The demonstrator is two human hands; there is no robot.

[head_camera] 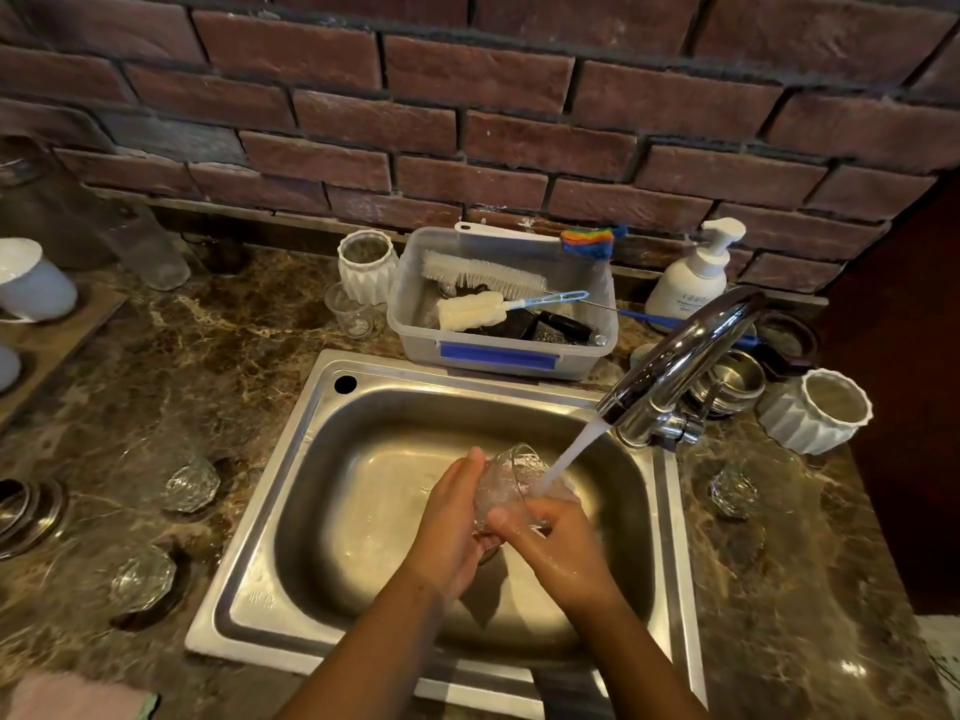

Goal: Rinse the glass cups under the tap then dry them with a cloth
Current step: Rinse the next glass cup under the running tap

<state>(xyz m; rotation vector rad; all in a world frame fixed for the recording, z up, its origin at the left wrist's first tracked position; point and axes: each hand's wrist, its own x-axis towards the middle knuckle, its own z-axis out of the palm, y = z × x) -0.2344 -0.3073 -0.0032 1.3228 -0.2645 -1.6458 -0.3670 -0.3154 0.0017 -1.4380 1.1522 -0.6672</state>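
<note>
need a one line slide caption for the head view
Left hand and right hand hold a glass cup under the running tap over the steel sink.

The base of the glass cup (511, 475) is buried between the left hand (449, 527) and right hand (563, 545). At seven o'clock a pinkish cloth (72, 696) runs off the bottom edge; at nine, a white cup (28, 283) off the left. At two o'clock, the soap bottle (685, 283) has a label too small to read.

No writing can be read for certain. The white pump bottle (687, 288), far right by the brick wall, carries a small dark printed line on its front, too small to make out. The steel sink (244, 579) has a faint stamped mark on its near left rim, also unreadable.
</note>
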